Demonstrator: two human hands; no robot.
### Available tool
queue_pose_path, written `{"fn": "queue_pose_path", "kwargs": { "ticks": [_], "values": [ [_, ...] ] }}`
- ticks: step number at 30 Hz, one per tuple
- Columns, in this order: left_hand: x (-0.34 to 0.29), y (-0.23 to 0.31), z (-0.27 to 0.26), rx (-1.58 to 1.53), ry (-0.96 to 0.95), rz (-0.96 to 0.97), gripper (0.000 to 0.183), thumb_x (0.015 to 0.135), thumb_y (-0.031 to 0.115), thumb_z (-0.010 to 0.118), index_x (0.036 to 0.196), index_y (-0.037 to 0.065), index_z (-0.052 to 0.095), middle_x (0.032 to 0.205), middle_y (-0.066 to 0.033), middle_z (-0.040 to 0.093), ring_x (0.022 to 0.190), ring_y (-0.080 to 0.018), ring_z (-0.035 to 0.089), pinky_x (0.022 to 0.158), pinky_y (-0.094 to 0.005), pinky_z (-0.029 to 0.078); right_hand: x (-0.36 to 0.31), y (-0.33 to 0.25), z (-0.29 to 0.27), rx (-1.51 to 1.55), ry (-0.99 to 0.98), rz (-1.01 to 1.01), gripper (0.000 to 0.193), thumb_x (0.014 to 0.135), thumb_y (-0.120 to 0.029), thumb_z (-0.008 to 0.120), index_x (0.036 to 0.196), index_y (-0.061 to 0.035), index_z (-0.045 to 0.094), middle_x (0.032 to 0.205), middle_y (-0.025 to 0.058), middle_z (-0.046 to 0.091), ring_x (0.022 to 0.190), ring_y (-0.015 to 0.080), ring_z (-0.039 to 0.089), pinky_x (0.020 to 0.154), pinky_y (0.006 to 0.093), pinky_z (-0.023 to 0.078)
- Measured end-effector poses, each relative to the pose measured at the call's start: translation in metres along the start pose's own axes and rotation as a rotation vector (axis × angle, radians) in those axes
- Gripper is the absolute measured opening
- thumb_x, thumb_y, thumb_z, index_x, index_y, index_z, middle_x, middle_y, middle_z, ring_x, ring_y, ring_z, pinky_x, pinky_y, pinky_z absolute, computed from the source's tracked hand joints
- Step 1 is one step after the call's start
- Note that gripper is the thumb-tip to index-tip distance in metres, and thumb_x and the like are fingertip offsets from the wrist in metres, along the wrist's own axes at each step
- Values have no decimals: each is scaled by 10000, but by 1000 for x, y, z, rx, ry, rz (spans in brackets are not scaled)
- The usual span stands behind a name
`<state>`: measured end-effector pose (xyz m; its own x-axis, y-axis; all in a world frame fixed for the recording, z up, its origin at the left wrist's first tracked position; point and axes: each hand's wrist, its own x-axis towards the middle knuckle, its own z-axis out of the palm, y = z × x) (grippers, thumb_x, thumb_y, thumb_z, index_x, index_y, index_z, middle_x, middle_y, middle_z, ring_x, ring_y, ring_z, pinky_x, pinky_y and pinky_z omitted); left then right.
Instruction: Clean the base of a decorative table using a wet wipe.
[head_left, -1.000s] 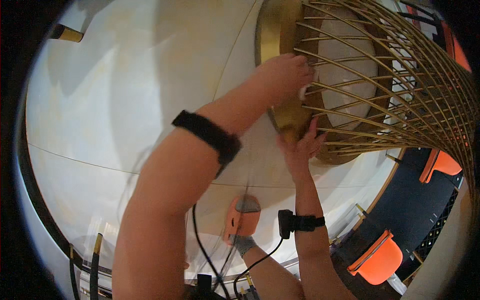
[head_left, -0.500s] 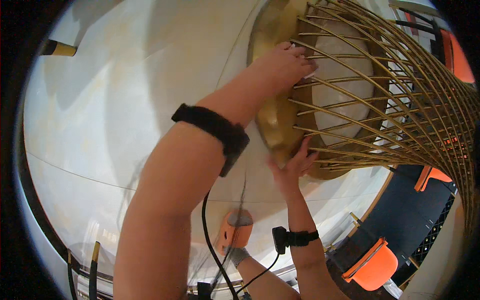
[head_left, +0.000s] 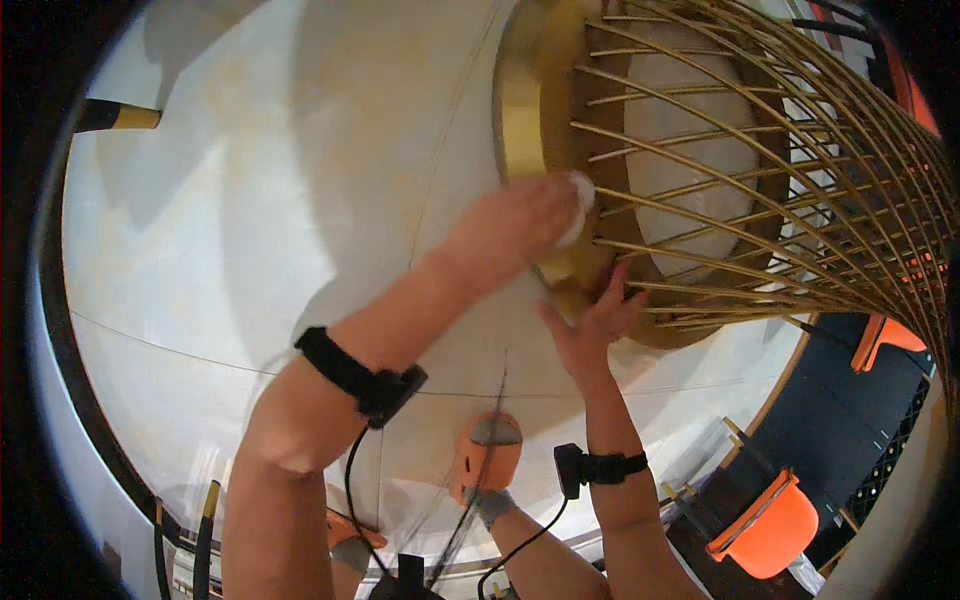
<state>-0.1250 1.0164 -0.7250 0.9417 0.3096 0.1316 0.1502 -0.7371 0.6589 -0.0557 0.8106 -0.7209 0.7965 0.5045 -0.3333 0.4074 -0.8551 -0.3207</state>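
Observation:
A gold metal structure stands on a white marble floor (head_left: 250,250): a wide gold ring base (head_left: 520,110) with many thin gold rods (head_left: 760,200) fanning up and to the right. My left hand (head_left: 520,225) is pressed on the lower part of the ring, closed on a small white cloth (head_left: 578,205). Just below it, my right hand (head_left: 595,325) lies flat with fingers spread against the ring's lower edge. Both wrists wear black straps with cables.
Orange shoe tips (head_left: 490,455) show below my arms. Orange chairs (head_left: 770,520) stand on a dark blue floor (head_left: 850,430) at the lower right. A black and yellow bar (head_left: 115,118) sits at the upper left. Black cables run along the bottom edge.
My left hand with the cloth has slid down the gold ring toward my right hand. My right hand stays on the ring's lower edge. The view has shifted slightly.

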Motion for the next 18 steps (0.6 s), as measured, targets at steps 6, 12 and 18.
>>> {"fn": "queue_pose_path", "kwargs": {
  "ticks": [6,12,18],
  "values": [
    [67,-33,-32,-86,384,-9,468,720,-6,541,1170,122,525,1208,-74,528,1184,-253,438,938,-356,425,3,-7,-6,-35,55,11,1134,611,-464,757,1418,-182,11,1364,356,-131,1280,484,-86,984,611,20],
    [104,-65,-35,234,252,291,488,658,2,605,1128,125,558,1236,-58,509,1112,-253,479,938,-355,415,1,-3,-3,-38,85,-35,1109,625,-435,756,1417,-178,23,1366,351,-141,1274,496,-75,977,617,10],
    [103,-40,-15,226,252,56,313,681,95,606,992,119,636,1385,-42,338,1176,-251,422,936,-345,411,1,0,-5,-21,119,-36,1093,630,-441,745,1416,-167,36,1370,348,-135,1277,491,-71,982,605,8]
  ]
}}
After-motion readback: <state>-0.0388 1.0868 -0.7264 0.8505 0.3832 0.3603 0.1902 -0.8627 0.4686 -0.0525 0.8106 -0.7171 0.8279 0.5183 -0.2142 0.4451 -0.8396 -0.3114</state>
